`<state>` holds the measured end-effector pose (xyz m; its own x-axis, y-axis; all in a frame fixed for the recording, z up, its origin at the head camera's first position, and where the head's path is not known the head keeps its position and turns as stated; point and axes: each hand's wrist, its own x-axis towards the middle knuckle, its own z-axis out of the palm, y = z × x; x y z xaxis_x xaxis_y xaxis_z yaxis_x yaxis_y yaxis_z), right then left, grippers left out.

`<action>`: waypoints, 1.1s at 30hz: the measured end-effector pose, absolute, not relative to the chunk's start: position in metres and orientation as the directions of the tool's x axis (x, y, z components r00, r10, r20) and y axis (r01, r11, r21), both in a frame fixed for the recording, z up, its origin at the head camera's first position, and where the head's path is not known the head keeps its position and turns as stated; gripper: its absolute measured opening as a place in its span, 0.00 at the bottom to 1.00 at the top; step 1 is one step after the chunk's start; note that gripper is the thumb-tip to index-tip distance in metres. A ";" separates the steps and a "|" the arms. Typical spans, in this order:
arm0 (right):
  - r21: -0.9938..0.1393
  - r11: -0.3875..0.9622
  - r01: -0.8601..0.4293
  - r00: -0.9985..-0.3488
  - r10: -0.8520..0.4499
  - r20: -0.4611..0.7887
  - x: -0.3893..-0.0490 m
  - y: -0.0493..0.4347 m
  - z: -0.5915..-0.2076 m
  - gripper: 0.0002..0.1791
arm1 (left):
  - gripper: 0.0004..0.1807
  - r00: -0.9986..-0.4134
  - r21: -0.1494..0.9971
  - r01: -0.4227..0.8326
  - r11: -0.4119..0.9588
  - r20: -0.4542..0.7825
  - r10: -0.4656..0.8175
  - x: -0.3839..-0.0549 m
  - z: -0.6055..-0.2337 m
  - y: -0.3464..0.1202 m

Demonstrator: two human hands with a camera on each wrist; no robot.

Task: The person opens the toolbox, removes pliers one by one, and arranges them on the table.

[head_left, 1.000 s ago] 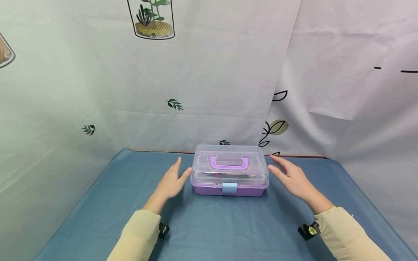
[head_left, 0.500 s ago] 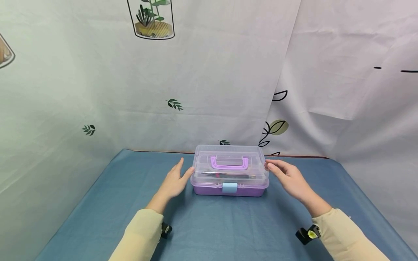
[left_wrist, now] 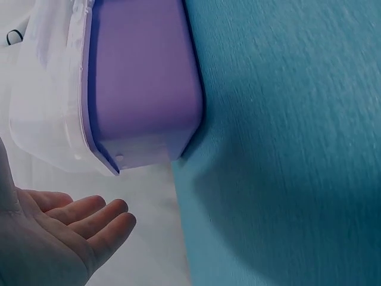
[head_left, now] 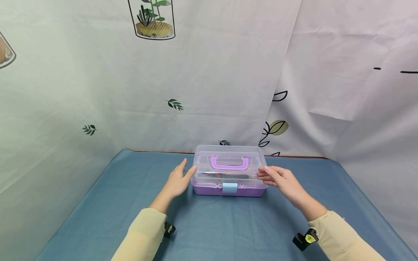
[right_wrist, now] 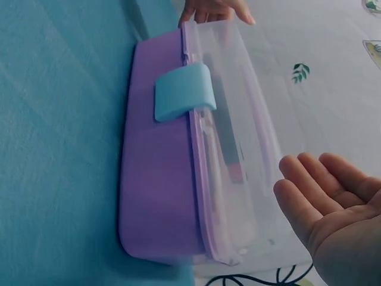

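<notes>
A purple storage box (head_left: 209, 190) with a clear lid (head_left: 228, 150) sits closed at the back of the blue table. Its lid carries a purple handle (head_left: 229, 167), and a light blue latch (right_wrist: 185, 92) holds the front. Slim items such as a paintbrush (head_left: 238, 176) show through the plastic. My left hand (head_left: 175, 182) is at the box's left end, fingers extended and thumb by the lid's edge. Over the right front corner of the lid hovers my right hand (head_left: 283, 182), its fingers slightly bent and holding nothing. In the right wrist view that hand's palm faces the lid.
Blue cloth (head_left: 209, 232) covers the table. A pale patterned curtain (head_left: 215, 72) hangs right behind the box and along both sides. Black wrist-camera mounts (head_left: 305, 239) stick out below the sleeves. A dark cable (right_wrist: 256, 279) appears past the box in the right wrist view.
My right hand has moved left from beside the box to over the lid's right front part. My left hand has shifted slightly right, closer to the box. The box has stayed put.
</notes>
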<state>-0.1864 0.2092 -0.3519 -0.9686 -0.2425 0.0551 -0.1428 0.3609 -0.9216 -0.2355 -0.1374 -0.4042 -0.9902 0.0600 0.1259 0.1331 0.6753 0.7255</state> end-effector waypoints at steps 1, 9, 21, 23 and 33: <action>-0.928 0.350 -0.129 -0.968 -0.246 0.042 -0.186 0.209 -0.352 0.32 | 0.41 -0.990 0.728 0.132 0.673 0.126 0.058 -0.236 -0.404 -0.137; -0.957 0.286 -0.046 -0.958 -0.283 -0.039 -0.186 0.203 -0.357 0.34 | 0.43 -0.993 0.758 0.108 0.643 0.113 0.033 -0.237 -0.405 -0.132; -0.972 0.182 0.150 -0.920 -0.333 -0.205 -0.186 0.194 -0.362 0.37 | 0.44 -0.999 0.834 0.033 0.551 0.051 -0.017 -0.241 -0.404 -0.124; -0.969 0.162 0.185 -0.908 -0.349 -0.231 -0.187 0.193 -0.365 0.39 | 0.43 -0.999 0.844 0.012 0.536 0.029 -0.024 -0.243 -0.405 -0.123; -0.948 0.065 0.312 -0.855 -0.417 -0.309 -0.190 0.185 -0.379 0.43 | 0.38 -0.998 0.892 -0.037 0.451 -0.008 -0.067 -0.250 -0.404 -0.116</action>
<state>-0.1904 0.1852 -0.3788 -0.8547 -0.4169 -0.3094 0.3115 0.0650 -0.9480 -0.2496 -0.1158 -0.4036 -0.9977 -0.0671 -0.0076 -0.0371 0.4508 0.8918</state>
